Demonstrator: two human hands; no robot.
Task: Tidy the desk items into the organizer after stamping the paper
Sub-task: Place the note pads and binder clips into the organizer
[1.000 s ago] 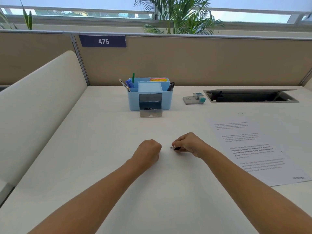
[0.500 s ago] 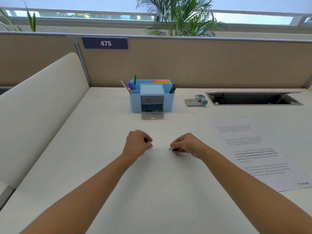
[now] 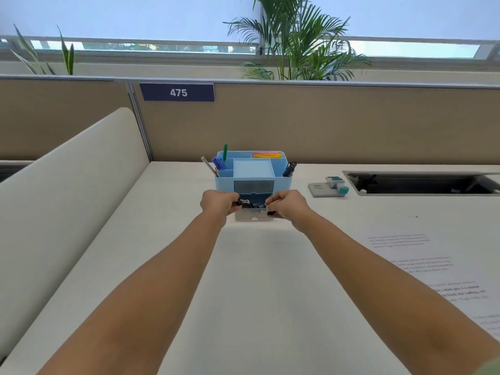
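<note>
Organizer [image 3: 281, 182], light blue, stands at the far edge of the desk [image 3: 257, 293] against the partition, its clear lower drawer [image 3: 253, 215] pulled out toward the person. Both hands are at the drawer mouth: left hand [image 3: 217, 203] pinched around a small black binder clip [image 3: 244, 203], right hand [image 3: 289, 205] pinched around another small dark clip, only its wire loop and a dark edge visible. Both grips closed tight, fingers curled; clips held over the drawer, not yet released. More dark clips appear to lie in the drawer already. Pens and markers stand in the side compartments, coloured sticky notes at the back. Judged progress: late stage. The printed paper [image 3: 433, 266] lies at the right edge of the desk; whether it bears a stamp cannot be told, since the sheet is cut off by the frame. Stamp and pad [image 3: 328, 186] sit on the desk right of the organizer, not put away. Remaining, as judged: drop clips, shut drawer, store stamp. Drawer contents blurred; count not readable.
</note>
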